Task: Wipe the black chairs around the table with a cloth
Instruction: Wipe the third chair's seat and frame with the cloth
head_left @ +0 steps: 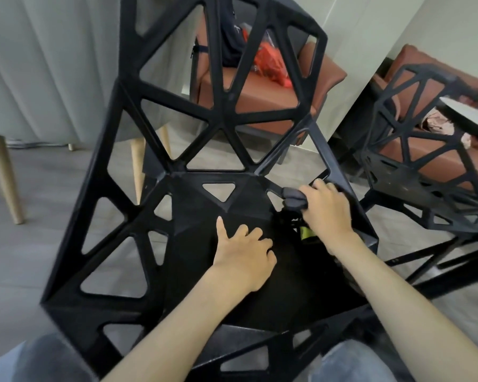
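Knees in jeans (47, 359) sit nearest, at 6 o'clock. Left hand (243, 252) lies on the black chair (193, 205) seat with fingers loosely spread, holding nothing. Right hand (326, 210), at 2 o'clock from it, grips a dark cloth (294, 198) against the seat's rim. A second black chair (414, 161) stands at 3 o'clock, beside the worktop (469, 117). A brown armchair (262, 89) sits beyond, at 12 o'clock.

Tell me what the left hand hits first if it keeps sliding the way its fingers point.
The left hand lies on the black chair's seat, fingers pointing up and right. Going on, it would probably meet the dark cloth gripped by the right hand, though depth is uncertain.
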`<state>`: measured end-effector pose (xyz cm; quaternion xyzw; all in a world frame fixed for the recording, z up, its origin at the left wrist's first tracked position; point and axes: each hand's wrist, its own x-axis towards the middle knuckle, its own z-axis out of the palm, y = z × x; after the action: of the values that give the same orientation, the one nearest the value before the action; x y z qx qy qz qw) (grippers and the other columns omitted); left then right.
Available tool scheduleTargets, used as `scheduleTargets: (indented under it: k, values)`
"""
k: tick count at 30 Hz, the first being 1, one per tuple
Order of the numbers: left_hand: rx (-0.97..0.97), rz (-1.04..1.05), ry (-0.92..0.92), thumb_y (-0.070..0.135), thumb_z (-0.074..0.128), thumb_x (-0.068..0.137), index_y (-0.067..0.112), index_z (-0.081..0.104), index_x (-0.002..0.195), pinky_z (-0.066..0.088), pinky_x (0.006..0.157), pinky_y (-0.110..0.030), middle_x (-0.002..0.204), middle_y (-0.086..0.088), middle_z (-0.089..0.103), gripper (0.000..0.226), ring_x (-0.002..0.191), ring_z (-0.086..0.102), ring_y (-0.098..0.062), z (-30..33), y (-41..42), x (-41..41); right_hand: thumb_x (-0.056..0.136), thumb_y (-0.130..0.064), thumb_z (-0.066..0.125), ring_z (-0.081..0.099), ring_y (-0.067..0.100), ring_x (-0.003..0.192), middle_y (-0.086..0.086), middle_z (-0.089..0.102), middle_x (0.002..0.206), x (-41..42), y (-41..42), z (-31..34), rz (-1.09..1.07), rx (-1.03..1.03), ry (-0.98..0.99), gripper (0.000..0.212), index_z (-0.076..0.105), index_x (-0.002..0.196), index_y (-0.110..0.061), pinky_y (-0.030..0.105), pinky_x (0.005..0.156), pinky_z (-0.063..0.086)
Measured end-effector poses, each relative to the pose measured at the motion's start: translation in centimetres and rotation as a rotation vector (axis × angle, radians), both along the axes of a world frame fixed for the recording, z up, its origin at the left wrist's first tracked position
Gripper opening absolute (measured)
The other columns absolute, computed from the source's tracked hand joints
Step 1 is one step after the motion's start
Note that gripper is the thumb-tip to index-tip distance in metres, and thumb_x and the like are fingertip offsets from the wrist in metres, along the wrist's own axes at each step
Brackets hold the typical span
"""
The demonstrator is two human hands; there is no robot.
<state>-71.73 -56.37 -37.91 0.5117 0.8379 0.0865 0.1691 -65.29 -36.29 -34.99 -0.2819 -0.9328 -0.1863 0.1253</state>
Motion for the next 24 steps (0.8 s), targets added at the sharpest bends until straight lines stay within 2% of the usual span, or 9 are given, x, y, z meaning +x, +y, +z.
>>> scheduleTargets:
  k: [3, 7, 11, 13, 17, 21, 24]
  values:
    - [0.014, 0.024, 0.001, 0.041, 0.021, 0.111, 0.028, 0.043, 0.154, -0.011, 0.119, -0.072, 0.155, 0.004, 0.039, 0.050, 0.146, 0.028, -0.026, 0.0, 0.4, 0.2, 0.079, -0.013, 0.076, 0.060, 0.033, 0.097, 0.008, 0.059, 0.104, -0.3, -1.1, -0.5, -0.071, 0.017, 0.054, 0.031, 0.068, 0.108, -0.018, 0.042, 0.074, 0.050]
    - [0.042, 0.045, -0.004, 0.041, 0.022, 0.111, 0.026, 0.054, 0.141, -0.010, 0.120, -0.070, 0.146, 0.004, 0.045, 0.047, 0.143, 0.032, -0.026, 0.3, 0.4, 0.1, 0.076, -0.010, 0.075, 0.061, 0.031, 0.094, 0.004, 0.056, 0.100, -0.9, -4.4, -2.5, 0.091, -0.112, -0.091, 0.034, 0.066, 0.107, -0.020, 0.036, 0.066, 0.042]
    - [0.055, 0.047, 0.006, 0.040, 0.023, 0.111, 0.029, 0.046, 0.152, -0.013, 0.120, -0.068, 0.152, 0.005, 0.042, 0.048, 0.146, 0.029, -0.025, -0.2, 0.3, 0.2, 0.081, -0.015, 0.077, 0.060, 0.031, 0.100, 0.005, 0.059, 0.104, -0.8, -1.4, -0.1, 0.018, -0.019, -0.062, 0.028, 0.065, 0.105, -0.021, 0.041, 0.072, 0.052]
    - [0.061, 0.043, 0.025, 0.040, 0.024, 0.110, 0.028, 0.045, 0.152, -0.011, 0.121, -0.067, 0.152, 0.004, 0.042, 0.049, 0.146, 0.030, -0.026, -0.2, 0.4, 0.4, 0.080, -0.014, 0.077, 0.061, 0.034, 0.095, 0.009, 0.060, 0.100, -1.4, 0.1, 0.6, -0.035, 0.030, -0.016, 0.023, 0.066, 0.100, -0.018, 0.043, 0.071, 0.052]
    - [0.080, 0.067, 0.062, 0.041, 0.025, 0.110, 0.026, 0.050, 0.148, -0.008, 0.123, -0.067, 0.149, 0.001, 0.046, 0.048, 0.144, 0.034, -0.027, 0.1, 0.6, 1.0, 0.080, -0.012, 0.077, 0.062, 0.034, 0.083, 0.011, 0.058, 0.098, -6.1, 0.2, -0.6, 0.053, 0.002, 0.024, 0.026, 0.066, 0.104, -0.016, 0.042, 0.067, 0.053]
    - [0.100, 0.089, 0.073, 0.041, 0.027, 0.109, 0.027, 0.049, 0.149, -0.009, 0.123, -0.066, 0.149, 0.001, 0.047, 0.047, 0.143, 0.035, -0.027, -0.2, 0.7, 1.0, 0.084, -0.016, 0.077, 0.059, 0.038, 0.102, 0.013, 0.059, 0.113, -12.0, -0.3, -2.0, 0.071, -0.095, 0.057, 0.037, 0.063, 0.118, -0.018, 0.046, 0.077, 0.053]
    - [0.110, 0.086, 0.072, 0.042, 0.026, 0.109, 0.029, 0.051, 0.149, -0.014, 0.121, -0.066, 0.148, 0.004, 0.049, 0.049, 0.143, 0.036, -0.026, -0.2, 0.5, 0.7, 0.087, -0.016, 0.075, 0.058, 0.037, 0.105, 0.012, 0.057, 0.116, -11.5, -0.2, -1.7, 0.040, -0.097, 0.031, 0.036, 0.062, 0.122, -0.019, 0.047, 0.080, 0.053]
